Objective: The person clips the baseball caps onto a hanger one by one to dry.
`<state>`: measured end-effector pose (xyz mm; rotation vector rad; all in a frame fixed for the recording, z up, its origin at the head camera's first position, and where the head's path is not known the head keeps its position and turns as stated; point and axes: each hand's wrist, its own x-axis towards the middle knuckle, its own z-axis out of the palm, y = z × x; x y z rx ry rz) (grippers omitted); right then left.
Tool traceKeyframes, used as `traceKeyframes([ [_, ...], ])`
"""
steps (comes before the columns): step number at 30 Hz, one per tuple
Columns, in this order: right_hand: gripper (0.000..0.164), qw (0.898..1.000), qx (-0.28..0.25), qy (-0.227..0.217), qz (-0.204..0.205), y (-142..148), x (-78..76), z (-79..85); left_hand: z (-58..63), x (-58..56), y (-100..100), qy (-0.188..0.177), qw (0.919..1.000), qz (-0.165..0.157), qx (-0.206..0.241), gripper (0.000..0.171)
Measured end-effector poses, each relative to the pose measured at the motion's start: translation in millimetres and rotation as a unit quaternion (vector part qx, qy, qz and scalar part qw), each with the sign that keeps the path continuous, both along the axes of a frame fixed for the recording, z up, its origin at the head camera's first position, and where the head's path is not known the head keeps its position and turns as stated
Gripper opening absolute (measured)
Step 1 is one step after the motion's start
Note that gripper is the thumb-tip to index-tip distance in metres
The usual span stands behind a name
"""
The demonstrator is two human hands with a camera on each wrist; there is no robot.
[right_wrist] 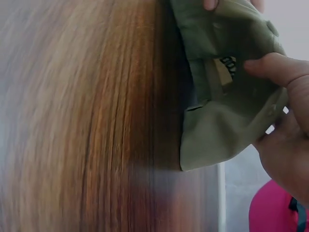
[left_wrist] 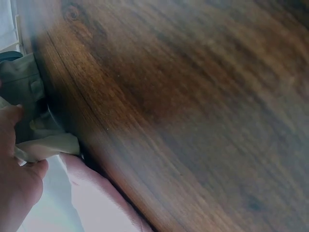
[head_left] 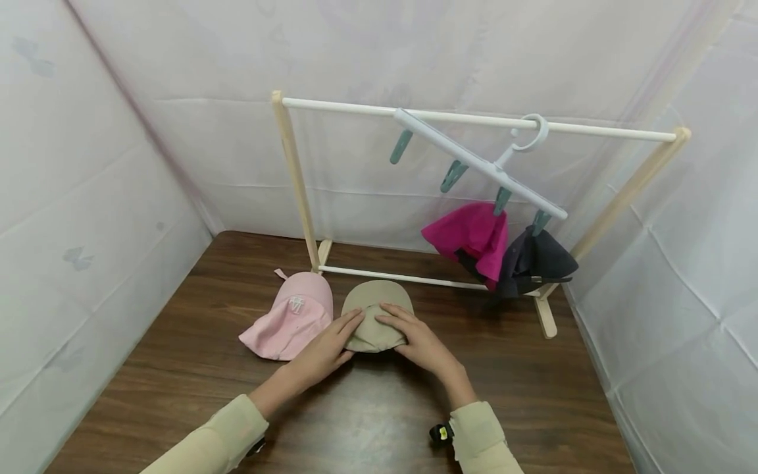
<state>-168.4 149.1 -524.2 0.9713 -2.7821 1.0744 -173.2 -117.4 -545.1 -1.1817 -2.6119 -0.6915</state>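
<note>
Khaki cap (head_left: 372,334) | brim (head_left: 379,290) toward rack (head_left: 297,184) | long axis near-to-far

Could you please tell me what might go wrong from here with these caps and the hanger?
The khaki cap looks soft, so pressure from the left hand or right hand might dent its crown.

The pink cap lies close beside the left hand, so a sideways move could nudge it.

The hanger slants, with the magenta hat and dark hat both clipped toward one end; a knock might tip it further.
</note>
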Motion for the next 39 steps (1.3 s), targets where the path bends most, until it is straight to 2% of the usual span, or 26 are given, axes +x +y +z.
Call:
traceKeyframes([
  [4, 0.068, 1.000, -0.020, -0.011, -0.003, 0, 0.8, 1.0, 0.4, 1.4, 0, 0.015, 0.9999, 0.003, -0.005, 0.078],
  [10, 0.068, 1.000, -0.020, -0.009, -0.001, -2, 1.6, -0.5, 0.2, 2.6, -2, 0.031, 0.9994, -0.009, -0.016, 0.075],
  [17, 0.067, 0.999, -0.028, -0.019, 0.000, -3, 1.6, -2.8, 0.3, 2.1, -3, 0.067, 0.9975, -0.022, -0.010, 0.070],
  [28, 0.061, 0.999, -0.045, -0.021, -0.008, -3, 2.6, -4.6, 1.7, 0.0, 3, 0.081, 0.9964, -0.023, 0.010, 0.059],
  [34, 0.056, 0.998, -0.062, -0.011, -0.025, -3, 4.6, -4.7, 1.1, -0.2, 6, 0.086, 0.9959, -0.023, 0.017, 0.052],
  [39, 0.054, 0.997, -0.069, -0.026, -0.032, -4, 5.1, -2.4, 2.5, 0.7, 7, 0.087, 0.9960, -0.017, 0.016, 0.049],
])
